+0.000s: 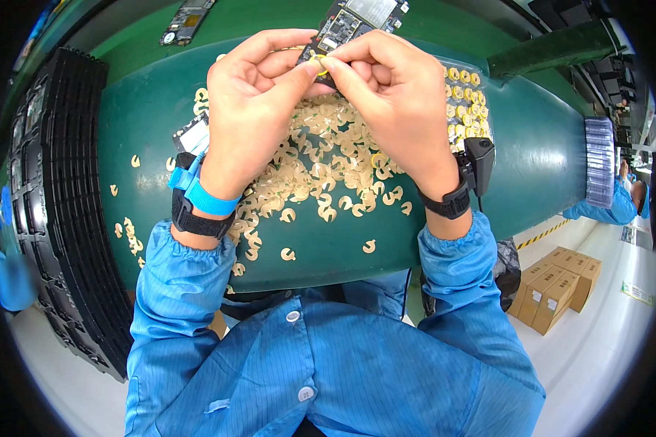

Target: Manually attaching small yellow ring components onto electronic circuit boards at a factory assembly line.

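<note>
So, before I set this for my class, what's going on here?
A person's left hand holds a dark circuit board, while the right hand pinches at a small yellow-ringed piece against it. Below, tan C-shaped pieces lie scattered on a green surface, with rows of round yellow parts to the right.

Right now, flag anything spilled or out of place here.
The tan C-shaped pieces look spilled: they lie in a loose, overlapping heap on the green table, with strays toward its near edge, whereas the yellow round pieces at right sit in rows.
</note>
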Demonstrator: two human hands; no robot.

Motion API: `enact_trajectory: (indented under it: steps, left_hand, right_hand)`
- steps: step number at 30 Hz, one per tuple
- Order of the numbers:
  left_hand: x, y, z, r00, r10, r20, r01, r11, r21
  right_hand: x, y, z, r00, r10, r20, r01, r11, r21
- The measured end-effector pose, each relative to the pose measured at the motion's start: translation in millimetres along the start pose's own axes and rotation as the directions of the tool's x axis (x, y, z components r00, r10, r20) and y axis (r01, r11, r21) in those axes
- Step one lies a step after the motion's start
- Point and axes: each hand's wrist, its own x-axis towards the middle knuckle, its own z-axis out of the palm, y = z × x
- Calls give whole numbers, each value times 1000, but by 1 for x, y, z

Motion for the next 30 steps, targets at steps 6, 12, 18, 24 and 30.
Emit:
enact_trajectory:
  steps: [6,12,18,24,30]
  left_hand:
    - [0,1,4,999,7,-38,-9,999,-47]
    - [1,-1,3,999,17,-38,-18,999,-50]
    - [0,1,3,999,7,-52,-9,999,-49]
    - [-1,3,5,998,27,-63,-28,999,-15]
    - [-1,4,4,994,59,-90,-66,995,-73]
  right_hand:
    - [1,2,0,1000,-19,4,19,1000,-4]
    - [-1,8,3,998,-66,-16,66,998,-12]
    - [0,8,3,1000,-19,-12,20,999,26]
    - [-2,13,4,990,123,-76,-95,951,295]
    - [5,11,-3,961,147,-233,-62,939,338]
